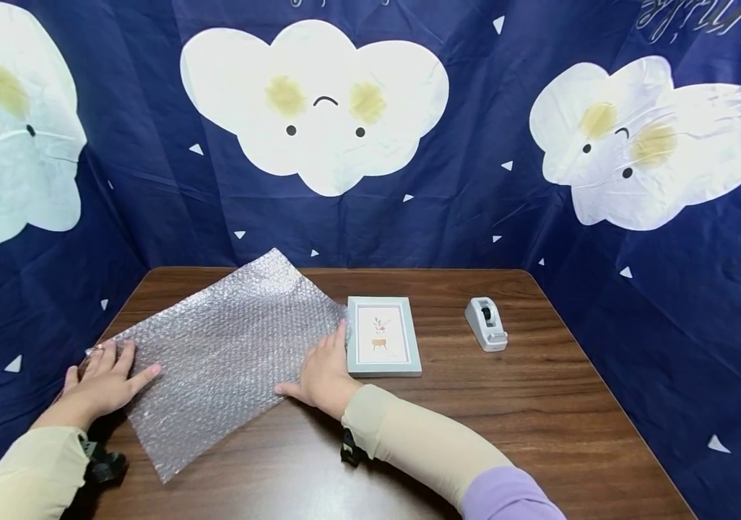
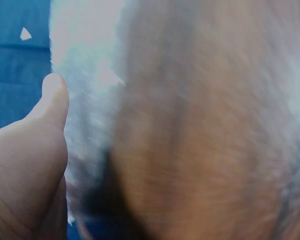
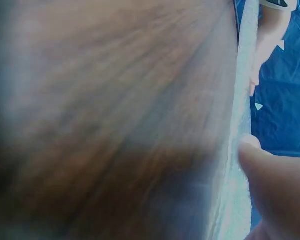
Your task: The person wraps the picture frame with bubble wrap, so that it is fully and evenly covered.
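A sheet of clear bubble wrap (image 1: 221, 347) lies at a slant over the left part of the brown table. My left hand (image 1: 99, 386) rests on its left edge with the fingers spread and fairly straight. On the opposite edge lies my right hand (image 1: 326, 372), thumb out to the side and fingers extended. Those fingertips are close beside a picture frame (image 1: 415, 347) with a pale border and a potted plant print. In the left wrist view the thumb (image 2: 55, 105) is against the wrap; the right wrist view shows the other thumb (image 3: 252, 150) at the sheet.
A white tape dispenser (image 1: 487, 328) stands to the right of the picture frame. The wooden table (image 1: 539, 426) has a dark blue cloth (image 1: 474, 209) with white clouds hanging behind it and on both sides.
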Demonstrator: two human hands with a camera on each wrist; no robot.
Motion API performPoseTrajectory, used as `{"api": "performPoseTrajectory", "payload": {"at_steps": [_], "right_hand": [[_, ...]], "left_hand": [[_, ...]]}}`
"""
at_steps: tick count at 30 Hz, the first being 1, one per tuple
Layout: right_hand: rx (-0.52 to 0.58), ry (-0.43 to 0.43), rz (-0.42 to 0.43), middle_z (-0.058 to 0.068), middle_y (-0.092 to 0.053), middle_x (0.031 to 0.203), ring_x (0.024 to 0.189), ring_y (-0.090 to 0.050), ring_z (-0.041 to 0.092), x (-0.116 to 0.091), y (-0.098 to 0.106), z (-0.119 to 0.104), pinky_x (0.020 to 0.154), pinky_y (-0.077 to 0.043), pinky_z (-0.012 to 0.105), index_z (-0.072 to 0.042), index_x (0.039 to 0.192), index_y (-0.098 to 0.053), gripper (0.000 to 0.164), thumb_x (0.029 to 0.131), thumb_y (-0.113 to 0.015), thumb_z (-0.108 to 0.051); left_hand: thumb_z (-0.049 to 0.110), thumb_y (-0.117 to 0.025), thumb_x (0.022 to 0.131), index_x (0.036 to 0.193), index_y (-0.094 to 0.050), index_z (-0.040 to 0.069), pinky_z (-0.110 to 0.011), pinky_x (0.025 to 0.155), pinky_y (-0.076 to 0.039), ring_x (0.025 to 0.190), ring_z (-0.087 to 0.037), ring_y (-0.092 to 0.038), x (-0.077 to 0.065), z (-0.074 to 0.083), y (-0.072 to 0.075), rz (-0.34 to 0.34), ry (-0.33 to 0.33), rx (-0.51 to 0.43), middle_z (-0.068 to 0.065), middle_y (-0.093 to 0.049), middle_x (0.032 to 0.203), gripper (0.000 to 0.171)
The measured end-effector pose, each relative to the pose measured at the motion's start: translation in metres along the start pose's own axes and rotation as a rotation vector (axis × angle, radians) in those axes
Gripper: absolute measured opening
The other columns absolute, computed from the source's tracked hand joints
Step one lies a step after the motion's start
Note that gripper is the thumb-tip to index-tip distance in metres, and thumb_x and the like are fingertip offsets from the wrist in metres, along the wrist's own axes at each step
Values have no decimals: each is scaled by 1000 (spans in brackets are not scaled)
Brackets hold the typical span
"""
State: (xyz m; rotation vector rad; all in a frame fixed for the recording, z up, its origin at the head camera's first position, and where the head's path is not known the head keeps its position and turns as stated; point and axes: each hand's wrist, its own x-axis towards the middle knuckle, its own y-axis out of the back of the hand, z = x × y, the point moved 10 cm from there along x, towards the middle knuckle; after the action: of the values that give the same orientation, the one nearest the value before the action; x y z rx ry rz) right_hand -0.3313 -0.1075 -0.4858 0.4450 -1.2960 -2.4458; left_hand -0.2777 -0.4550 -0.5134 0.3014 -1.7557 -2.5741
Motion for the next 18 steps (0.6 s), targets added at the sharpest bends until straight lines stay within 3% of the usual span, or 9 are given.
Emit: {"api": "performPoseTrajectory", "payload": {"at_steps": [4,10,13,18], "right_hand": [[91,-11,112,14,-53,147,138,-44,37,-3,9,11,118,-7,68,-16,147,-55,115,80,-2,-93],[199,-30,231,16,-58,138,132,-48,38,-10,25,42,119,-11,65,-9,141,-57,111,83,-12,-92],[256,-40,276,16,-58,136,130,-49,38,-14,30,62,118,-14,65,-10,140,-58,107,84,-19,-92],[382,-59,335,16,-61,132,129,-51,39,-22,28,105,118,-18,64,-10,138,-59,100,84,-33,-90]], "left_hand": [[71,-35,99,155,2,-11,-79,102,17,140,-62,18,-3,23,18,-1,-38,35,-44,16,153,106],[73,-34,98,159,2,-5,-78,105,14,143,-60,14,-11,89,47,17,-101,114,-42,13,155,105],[76,-34,96,160,1,-1,-78,105,15,144,-59,12,-15,124,50,22,-131,142,-40,13,157,106],[78,-33,95,162,0,4,-76,107,15,147,-56,10,-15,184,41,39,-206,144,-35,13,161,106]]}}
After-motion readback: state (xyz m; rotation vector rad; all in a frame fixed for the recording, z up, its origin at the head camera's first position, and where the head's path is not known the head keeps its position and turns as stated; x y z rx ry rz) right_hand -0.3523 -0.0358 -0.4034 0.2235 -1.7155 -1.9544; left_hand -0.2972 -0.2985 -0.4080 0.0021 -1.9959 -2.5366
